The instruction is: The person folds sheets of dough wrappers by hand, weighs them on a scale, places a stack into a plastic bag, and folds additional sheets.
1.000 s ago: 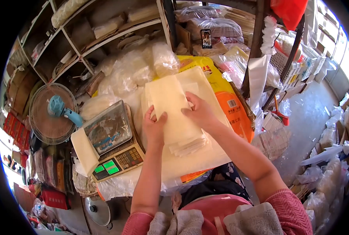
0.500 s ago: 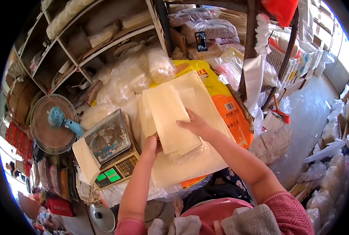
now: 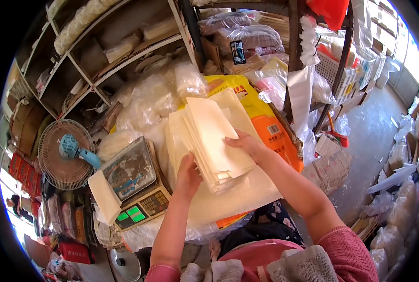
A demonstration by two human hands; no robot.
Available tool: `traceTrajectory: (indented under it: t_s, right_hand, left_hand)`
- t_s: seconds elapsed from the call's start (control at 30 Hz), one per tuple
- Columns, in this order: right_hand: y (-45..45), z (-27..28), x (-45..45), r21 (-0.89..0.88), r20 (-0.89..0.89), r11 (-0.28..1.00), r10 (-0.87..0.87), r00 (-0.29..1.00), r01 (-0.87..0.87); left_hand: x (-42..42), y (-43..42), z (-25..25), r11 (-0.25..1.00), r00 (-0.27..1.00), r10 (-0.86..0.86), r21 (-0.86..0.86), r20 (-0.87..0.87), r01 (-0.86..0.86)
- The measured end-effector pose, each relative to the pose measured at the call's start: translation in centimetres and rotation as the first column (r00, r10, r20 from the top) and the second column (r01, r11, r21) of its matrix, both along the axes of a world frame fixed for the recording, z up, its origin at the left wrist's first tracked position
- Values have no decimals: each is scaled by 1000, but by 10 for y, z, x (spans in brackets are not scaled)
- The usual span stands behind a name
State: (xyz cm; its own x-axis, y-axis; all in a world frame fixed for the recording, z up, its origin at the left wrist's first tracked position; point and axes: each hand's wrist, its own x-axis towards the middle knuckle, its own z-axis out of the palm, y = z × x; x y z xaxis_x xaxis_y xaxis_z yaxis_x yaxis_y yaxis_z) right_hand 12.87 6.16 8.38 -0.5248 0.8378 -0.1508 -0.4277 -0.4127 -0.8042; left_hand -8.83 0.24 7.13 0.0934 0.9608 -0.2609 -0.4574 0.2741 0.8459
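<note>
Beyond the far left corner of the worktable (image 3: 289, 131) stands an open shelving unit (image 3: 181, 29), its pale-edged boards and uprights dividing dark, deep compartments. Past the far right corner rises a rack (image 3: 292, 42) with dark posts and a crossbar. Bare grey floor (image 3: 367, 141) runs along beyond the table's right edge, smooth and lightly littered with scraps, reaching a grey panel (image 3: 398, 85) low at the far side. Strong white light pours through an opening (image 3: 412, 49) above that panel; another bright opening (image 3: 7, 182) glares well beyond the table's left edge. The shelf interiors lie in shadow.
</note>
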Motion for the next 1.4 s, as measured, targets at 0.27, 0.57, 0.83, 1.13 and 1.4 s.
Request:
traceTrajectory:
  t_s: [0.27,0.57,0.83,1.13,1.4]
  right_hand:
    - [-8,-28,-17,164,187,962,-247,951,218]
    - [-11,-3,-12,108,377,989,-136,916,102]
    - [-29,24,-61,211,183,956,-242,953,202]
    - [-27,54,-14,210,111,977,-51,993,26]
    - [-21,82,-23,85,531,989,55,846,-118]
  left_hand:
    - [-9,-20,46,988,933,69,155,-352,-14]
    - [-6,5,4,977,868,46,-161,-495,-143]
    - [33,-3,48,947,868,268,280,-417,-158]
    - [3,-9,28,856,929,347,448,-126,-259]
    - [-6,-8,56,988,983,152,33,-106,-150]
